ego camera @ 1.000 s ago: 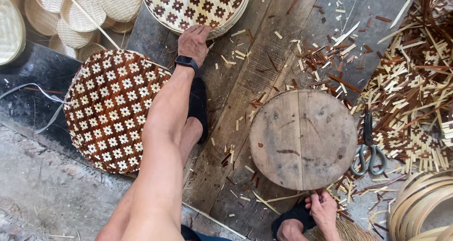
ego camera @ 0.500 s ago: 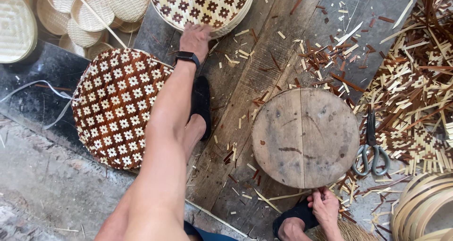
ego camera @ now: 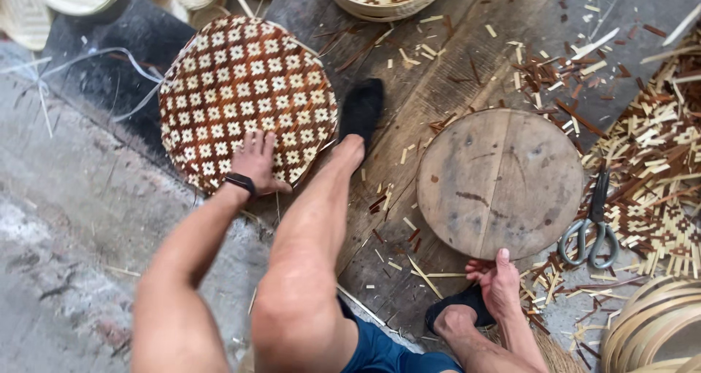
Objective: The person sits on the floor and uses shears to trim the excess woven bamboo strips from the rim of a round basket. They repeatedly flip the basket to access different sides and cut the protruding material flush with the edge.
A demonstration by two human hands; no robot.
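The left hand (ego camera: 257, 161) lies flat, fingers spread, on the checkered woven disc (ego camera: 248, 95) (picking-up stage); next needs a firm edge grip.

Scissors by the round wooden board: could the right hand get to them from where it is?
Probably yes. The right hand rests at the round wooden board's near edge, and the scissors lie just beside it on the floor, with only loose bamboo scraps between.

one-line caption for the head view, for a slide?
Left hand rests on a round checkered woven mat; right hand grips the edge of a round wooden board, scissors lying among bamboo scraps.
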